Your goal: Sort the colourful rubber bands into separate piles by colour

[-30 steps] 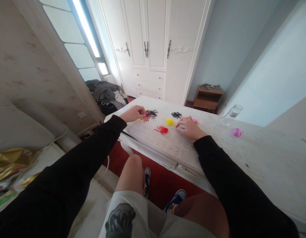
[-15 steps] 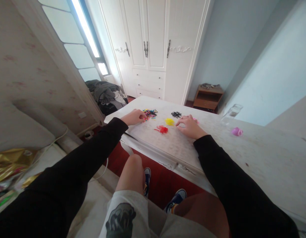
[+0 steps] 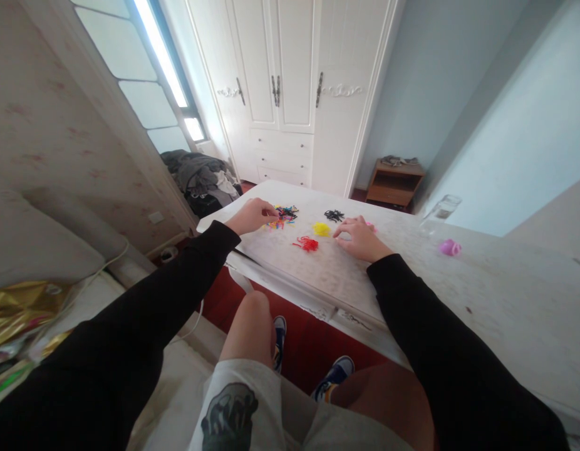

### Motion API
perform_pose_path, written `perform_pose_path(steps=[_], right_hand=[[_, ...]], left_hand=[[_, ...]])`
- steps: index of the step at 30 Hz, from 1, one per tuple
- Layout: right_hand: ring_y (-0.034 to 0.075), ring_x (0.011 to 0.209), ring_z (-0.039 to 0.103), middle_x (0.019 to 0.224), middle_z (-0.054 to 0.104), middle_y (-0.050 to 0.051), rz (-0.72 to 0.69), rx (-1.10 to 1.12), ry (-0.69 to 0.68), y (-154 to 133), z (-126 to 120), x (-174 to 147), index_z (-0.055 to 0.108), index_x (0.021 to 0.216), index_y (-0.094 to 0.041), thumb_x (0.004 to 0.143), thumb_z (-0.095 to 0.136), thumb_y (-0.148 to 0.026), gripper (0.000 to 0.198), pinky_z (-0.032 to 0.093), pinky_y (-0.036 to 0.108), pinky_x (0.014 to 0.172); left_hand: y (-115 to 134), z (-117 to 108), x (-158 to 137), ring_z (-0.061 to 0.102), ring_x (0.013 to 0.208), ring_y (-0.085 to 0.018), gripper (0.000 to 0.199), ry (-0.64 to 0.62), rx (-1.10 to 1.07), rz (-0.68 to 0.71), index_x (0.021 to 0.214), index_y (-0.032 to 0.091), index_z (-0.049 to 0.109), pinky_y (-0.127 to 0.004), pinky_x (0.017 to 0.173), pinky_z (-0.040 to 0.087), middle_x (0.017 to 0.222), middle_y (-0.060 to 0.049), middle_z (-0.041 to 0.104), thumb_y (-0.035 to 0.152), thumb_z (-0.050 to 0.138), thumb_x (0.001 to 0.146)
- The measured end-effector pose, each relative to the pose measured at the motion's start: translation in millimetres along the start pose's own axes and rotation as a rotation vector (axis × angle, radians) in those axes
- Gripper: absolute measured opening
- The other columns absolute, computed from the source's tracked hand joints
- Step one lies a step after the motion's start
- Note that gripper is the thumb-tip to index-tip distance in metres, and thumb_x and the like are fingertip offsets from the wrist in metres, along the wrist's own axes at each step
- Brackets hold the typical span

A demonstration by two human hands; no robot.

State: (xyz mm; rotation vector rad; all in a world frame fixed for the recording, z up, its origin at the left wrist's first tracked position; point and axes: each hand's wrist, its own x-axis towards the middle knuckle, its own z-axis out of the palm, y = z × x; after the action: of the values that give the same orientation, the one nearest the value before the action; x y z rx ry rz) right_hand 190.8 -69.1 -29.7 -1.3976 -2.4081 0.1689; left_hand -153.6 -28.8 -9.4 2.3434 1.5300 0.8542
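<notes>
My left hand (image 3: 252,216) is at the near left edge of a mixed pile of small, thin, band-like pieces (image 3: 286,215) in several colours. Its thumb and fingers are pinched together; whatever is between them is too small to make out. My right hand (image 3: 358,238) rests low over the table, fingers curled and the thumb and index tips close together. Left of it lie a yellow pile (image 3: 321,230) and a red pile (image 3: 306,243) of similar pieces. A black pile (image 3: 334,215) sits farther back. Pink pieces (image 3: 371,227) show partly behind my right hand.
The white table (image 3: 309,275) runs off to the right. On it are a clear glass container (image 3: 443,210) and a purple object (image 3: 450,247). A white wardrobe (image 3: 290,81), a wooden nightstand (image 3: 396,181) and a heap of clothes (image 3: 200,178) stand beyond.
My left hand has drawn slightly back and left, so more of the mixed pile shows, with some pieces spread at its near edge. My right hand stays almost still.
</notes>
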Motion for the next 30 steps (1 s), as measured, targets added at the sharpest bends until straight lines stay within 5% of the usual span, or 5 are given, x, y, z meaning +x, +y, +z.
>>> perform_pose_path(steps=[10,30], right_hand=[[0.034,0.114,0.048,0.119,0.071,0.012,0.044,-0.039,0.017,-1,0,0,0.081,0.097,-0.023,0.090,0.059,-0.029,0.024,0.039,0.046,0.087],[0.034,0.115,0.049,0.119,0.072,0.012,0.020,-0.051,-0.002,-2,0,0,0.080,0.097,-0.022,0.090,0.060,-0.026,0.022,0.041,0.048,0.092]], left_hand=[[49,38,-1,0.063,0.070,-0.018,0.022,-0.190,-0.227,0.100,0.087,0.018,0.085,-0.030,0.065,0.046,0.077,-0.007,0.077,0.036,0.076,0.079],[44,34,-13,0.062,0.063,-0.016,0.018,-0.424,-0.126,0.152,0.092,0.020,0.085,-0.027,0.066,0.046,0.071,-0.003,0.073,0.026,0.074,0.079]])
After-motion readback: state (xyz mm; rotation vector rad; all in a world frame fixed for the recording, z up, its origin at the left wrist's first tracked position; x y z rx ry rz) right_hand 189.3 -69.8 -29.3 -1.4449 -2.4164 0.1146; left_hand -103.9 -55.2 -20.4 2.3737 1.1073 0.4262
